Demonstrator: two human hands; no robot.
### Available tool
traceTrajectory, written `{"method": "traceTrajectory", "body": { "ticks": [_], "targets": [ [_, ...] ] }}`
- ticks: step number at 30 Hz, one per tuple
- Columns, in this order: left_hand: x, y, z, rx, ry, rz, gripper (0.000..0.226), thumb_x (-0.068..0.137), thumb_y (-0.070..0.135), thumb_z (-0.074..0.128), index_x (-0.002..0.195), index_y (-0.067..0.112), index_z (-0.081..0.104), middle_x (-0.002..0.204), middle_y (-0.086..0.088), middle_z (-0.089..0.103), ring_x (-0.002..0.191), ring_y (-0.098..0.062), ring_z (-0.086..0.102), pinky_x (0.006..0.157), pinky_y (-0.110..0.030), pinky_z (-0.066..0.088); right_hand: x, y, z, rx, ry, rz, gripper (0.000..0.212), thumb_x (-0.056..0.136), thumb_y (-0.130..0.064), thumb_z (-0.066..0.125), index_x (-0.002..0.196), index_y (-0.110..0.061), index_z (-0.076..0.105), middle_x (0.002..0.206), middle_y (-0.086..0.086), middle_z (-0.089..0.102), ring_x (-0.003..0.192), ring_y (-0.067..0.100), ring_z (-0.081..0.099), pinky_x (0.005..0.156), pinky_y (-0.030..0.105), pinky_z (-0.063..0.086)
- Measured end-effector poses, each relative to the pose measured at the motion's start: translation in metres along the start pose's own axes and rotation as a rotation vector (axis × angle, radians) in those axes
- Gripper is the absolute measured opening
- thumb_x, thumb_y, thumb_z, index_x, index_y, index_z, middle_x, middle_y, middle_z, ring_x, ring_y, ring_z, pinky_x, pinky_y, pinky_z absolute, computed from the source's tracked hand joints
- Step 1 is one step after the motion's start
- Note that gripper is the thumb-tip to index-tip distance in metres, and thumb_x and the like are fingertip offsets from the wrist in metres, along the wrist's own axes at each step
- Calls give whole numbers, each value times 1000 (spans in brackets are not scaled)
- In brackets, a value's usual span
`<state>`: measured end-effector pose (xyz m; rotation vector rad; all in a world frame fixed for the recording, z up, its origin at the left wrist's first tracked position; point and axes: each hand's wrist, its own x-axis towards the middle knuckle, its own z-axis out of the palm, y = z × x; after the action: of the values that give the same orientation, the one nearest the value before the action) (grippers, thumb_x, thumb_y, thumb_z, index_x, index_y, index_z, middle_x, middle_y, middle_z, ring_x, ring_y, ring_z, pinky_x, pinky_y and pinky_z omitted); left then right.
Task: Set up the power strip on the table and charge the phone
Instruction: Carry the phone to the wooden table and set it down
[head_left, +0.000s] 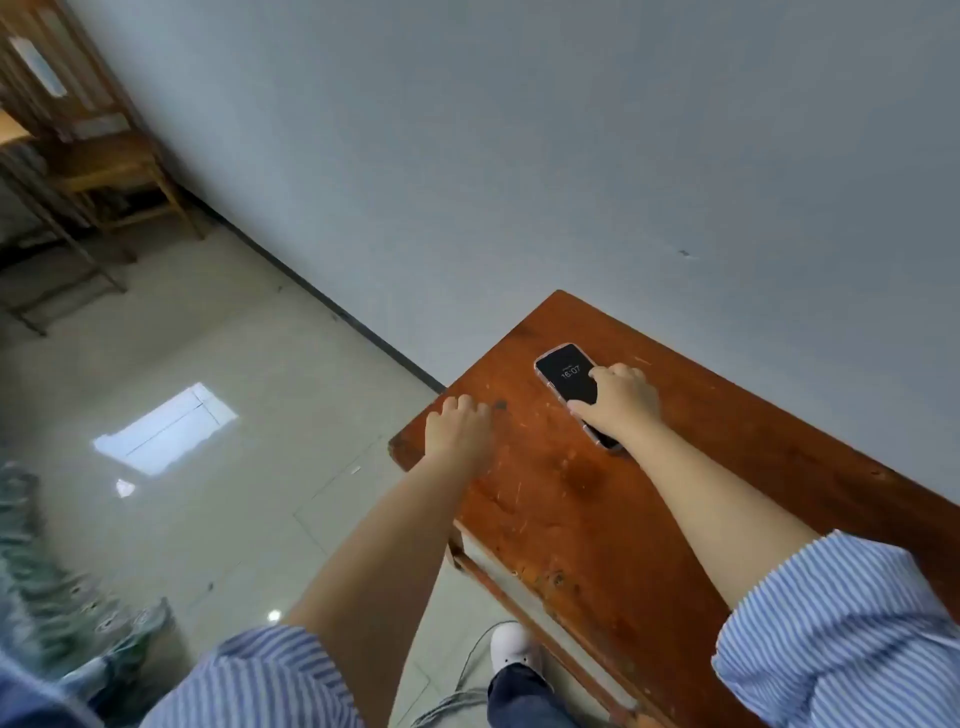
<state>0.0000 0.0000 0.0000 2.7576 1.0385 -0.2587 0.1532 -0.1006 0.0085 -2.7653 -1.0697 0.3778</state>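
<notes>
A: Where did the task stand at that moment?

B: Early, by my reading. The phone (570, 383) lay flat on the desk (649, 499), screen up and lit, showing a clock. No cable ran into it that I could see, and no power strip was on the desk at all.

A: And the hands?

B: The right hand (621, 402) rested on the near end of the phone, fingers spread over the screen and thumb at its edge, pressing down or holding it lightly rather than lifting it. The left hand (460, 428) lay palm down near the desk's left corner, fingers loosely curled, holding nothing.

A: Any sign of the strip?

B: Only a thin cord (475, 652) on the floor by the white shoe (511, 647), under the desk's near edge. Whether it belonged to the strip I could not tell. So I judged both steps were left: bringing the strip up and plugging the phone in.

A: Room to work?

B: Plenty on the desk. Its far long edge ran against the wall (519, 156), so nothing could slip off that way. The phone sat toward that far side, well in from the near edge. The left end was open over the tiled floor (234, 338), and the left hand was close to that drop; a strip set there would want to go further in.
</notes>
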Motion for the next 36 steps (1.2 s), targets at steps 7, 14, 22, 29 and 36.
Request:
{"method": "traceTrajectory", "body": {
  "ticks": [7, 14, 22, 29, 36],
  "targets": [
    [26, -35, 61, -85, -93, -94, 63, 93, 51, 27, 145, 21, 9, 158, -9, 1, 144, -26, -7, 118, -44, -1, 42, 15, 43, -47, -142, 85, 89, 72, -64, 56, 139, -21, 17, 151, 16, 17, 137, 35, 18, 111, 53, 22],
    [39, -64, 72, -67, -112, 10, 68, 89, 60, 21, 145, 25, 3, 158, -6, -3, 144, -23, -8, 116, -41, -9, 52, 12, 57, 42, 47, 121, 71, 74, -52, 62, 128, -12, 38, 131, 20, 45, 116, 35, 41, 97, 47, 41],
    [61, -119, 39, -183, -52, -135, 58, 96, 40, 31, 145, 15, 12, 158, -7, 4, 145, -22, -3, 119, -42, 4, 83, -76, 62, 111, 15, -69, 67, 70, -51, 66, 121, -14, 45, 123, 17, 52, 110, 32, 46, 90, 43, 44],
    [88, -282, -24, -139, 121, -468, 43, 95, 24, 39, 132, 3, 33, 154, -16, 16, 143, -28, 9, 115, -41, 20, 139, -243, 64, 246, -190, -261, 63, 65, -41, 73, 117, -13, 51, 114, 17, 57, 110, 35, 46, 85, 40, 43],
    [106, -479, -93, -56, 183, -594, 33, 92, 19, 44, 116, -3, 49, 132, -20, 44, 129, -32, 33, 100, -43, 35, 198, -458, 65, 282, -160, -394, 58, 65, -39, 73, 112, -11, 53, 111, 17, 60, 110, 34, 48, 83, 39, 44]
  ]
}}
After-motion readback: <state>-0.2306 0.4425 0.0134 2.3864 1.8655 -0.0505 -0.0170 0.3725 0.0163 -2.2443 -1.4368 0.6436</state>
